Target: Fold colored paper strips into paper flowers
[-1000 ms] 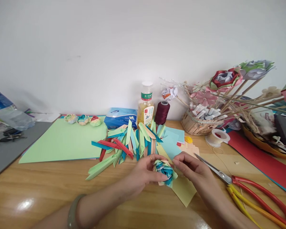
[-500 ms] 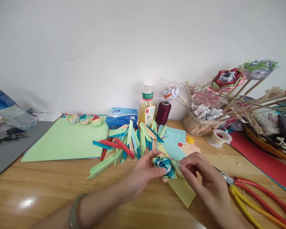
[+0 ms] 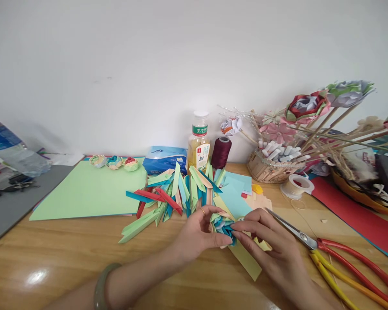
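Your left hand [image 3: 190, 237] was closed around the blue, green and peach paper flower [image 3: 220, 221], its thumb lying across the lower edge of the petals and its fingers wrapping the far side. Your right hand [image 3: 274, 241] reached in opposite, thumb and forefinger brought close together and touching the flower's right side; whether those tips pinched a petal or merely pressed on it, I could not tell. The flower sat between your two sets of fingertips, its open face tilted up toward you.

Just below your fingertips, a yellow paper strip [image 3: 247, 260] slanted across the wooden table [image 3: 161, 284]. Just beyond your left fingers lay a heap of folded paper pieces [image 3: 176, 196] in green, blue, red and peach, with light blue sheets [image 3: 234, 196] beyond the flower.

Farther past your left fingers stood a blue tissue pack [image 3: 164, 159], a bottle [image 3: 198, 144] and a maroon thread cone [image 3: 221, 153]. Well to their left, three small paper flowers [image 3: 114, 162] rested on a green sheet [image 3: 90, 191].

To the right of your right fingers lay scissors [image 3: 307, 240] with red and yellow handles; beyond those fingers were a white spool [image 3: 297, 187] and a basket [image 3: 268, 170] filled with white sticks.
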The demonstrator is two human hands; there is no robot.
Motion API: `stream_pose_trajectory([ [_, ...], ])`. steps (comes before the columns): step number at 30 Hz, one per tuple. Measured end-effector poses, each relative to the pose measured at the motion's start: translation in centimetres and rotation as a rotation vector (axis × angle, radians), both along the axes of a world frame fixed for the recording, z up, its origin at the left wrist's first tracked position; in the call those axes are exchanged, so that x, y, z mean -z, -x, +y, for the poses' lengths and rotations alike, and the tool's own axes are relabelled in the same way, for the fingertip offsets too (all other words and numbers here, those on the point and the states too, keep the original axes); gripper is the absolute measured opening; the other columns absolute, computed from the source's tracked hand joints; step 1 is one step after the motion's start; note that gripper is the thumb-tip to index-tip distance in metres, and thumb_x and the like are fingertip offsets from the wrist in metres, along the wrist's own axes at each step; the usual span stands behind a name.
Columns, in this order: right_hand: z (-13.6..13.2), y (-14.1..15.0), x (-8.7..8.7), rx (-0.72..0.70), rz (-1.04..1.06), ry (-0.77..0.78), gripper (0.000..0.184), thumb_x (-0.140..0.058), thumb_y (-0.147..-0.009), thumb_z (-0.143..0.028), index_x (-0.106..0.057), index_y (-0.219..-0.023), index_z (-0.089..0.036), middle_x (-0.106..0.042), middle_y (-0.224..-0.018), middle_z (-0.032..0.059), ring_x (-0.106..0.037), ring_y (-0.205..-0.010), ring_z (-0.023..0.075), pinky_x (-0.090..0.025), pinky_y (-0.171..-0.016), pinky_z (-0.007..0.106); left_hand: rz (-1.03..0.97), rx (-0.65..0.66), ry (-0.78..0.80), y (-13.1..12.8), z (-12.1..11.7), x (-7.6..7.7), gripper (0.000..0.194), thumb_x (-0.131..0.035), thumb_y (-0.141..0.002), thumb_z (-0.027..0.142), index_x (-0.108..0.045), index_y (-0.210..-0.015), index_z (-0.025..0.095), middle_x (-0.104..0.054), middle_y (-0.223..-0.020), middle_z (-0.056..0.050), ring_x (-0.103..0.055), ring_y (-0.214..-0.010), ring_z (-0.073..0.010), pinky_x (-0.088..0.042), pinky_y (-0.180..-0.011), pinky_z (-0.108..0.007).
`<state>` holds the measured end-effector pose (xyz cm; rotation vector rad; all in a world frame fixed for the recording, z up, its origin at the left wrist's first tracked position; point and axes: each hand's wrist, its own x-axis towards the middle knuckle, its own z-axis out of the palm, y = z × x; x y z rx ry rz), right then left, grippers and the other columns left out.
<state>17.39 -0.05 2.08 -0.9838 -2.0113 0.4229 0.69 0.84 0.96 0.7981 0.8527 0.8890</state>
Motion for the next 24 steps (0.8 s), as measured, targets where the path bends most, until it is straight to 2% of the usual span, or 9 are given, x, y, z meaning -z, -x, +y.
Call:
stream_pose_trajectory([
  [5, -0.05, -0.04, -0.16, -0.006, -0.025, 0.074, 0.01, -0.051, -0.083, -0.016, -0.059, -0.08, -0.021, -0.052, -0.073, 0.001, -0.053, -0.066, 0.0131, -0.045, -0.056, 0.024, 0.058, 0.028, -0.027, -0.09, 0.08, 0.36, 0.054, -0.08, -0.046, 0.025, -0.051, -0.091, 0.017, -0.051, -0.075, 0.002, -0.046, -0.065, -0.0099, -0.037, -0.059, -0.024],
  [9, -0.04, 0.13, -0.36, -0.008, -0.054, 0.165, 0.015, -0.048, -0.085, -0.02, -0.055, -0.073, -0.02, -0.052, -0.07, 0.0009, -0.052, -0.065, 0.0135, -0.044, -0.056, 0.025, 0.079, 0.023, -0.039, -0.17, 0.15, 0.58, 0.053, -0.079, -0.048, 0.023, -0.052, -0.093, 0.017, -0.052, -0.077, 0.001, -0.045, -0.067, -0.01, -0.037, -0.06, -0.024],
  [19, 0.21, 0.12, -0.1, 0.086, -0.018, 0.267, 0.019, -0.047, -0.086, -0.029, -0.058, -0.072, -0.02, -0.054, -0.069, 0.0009, -0.05, -0.061, 0.0135, -0.041, -0.052, 0.025, 0.016, 0.019, -0.008, -0.17, 0.2, -0.23, 0.057, -0.081, -0.042, 0.018, -0.055, -0.093, 0.016, -0.059, -0.088, -0.002, -0.052, -0.084, -0.016, -0.039, -0.075, -0.027],
  [22, 0.16, 0.24, -0.25, 0.086, -0.022, 0.248, 0.017, -0.047, -0.086, -0.026, -0.057, -0.073, -0.02, -0.055, -0.07, 0.0013, -0.052, -0.063, 0.0137, -0.042, -0.053, 0.024, 0.011, 0.022, 0.012, -0.2, 0.15, -0.15, 0.058, -0.081, -0.043, 0.018, -0.056, -0.096, 0.016, -0.06, -0.091, -0.003, -0.053, -0.086, -0.0169, -0.039, -0.076, -0.028],
  [24, 0.14, 0.26, -0.15, 0.08, -0.016, 0.172, 0.012, -0.049, -0.085, -0.023, -0.057, -0.078, -0.02, -0.055, -0.071, 0.0018, -0.053, -0.063, 0.0136, -0.043, -0.054, 0.024, 0.006, 0.029, 0.017, -0.24, 0.12, -0.02, 0.058, -0.081, -0.043, 0.02, -0.058, -0.096, 0.016, -0.06, -0.089, -0.003, -0.053, -0.084, -0.0171, -0.039, -0.075, -0.028],
])
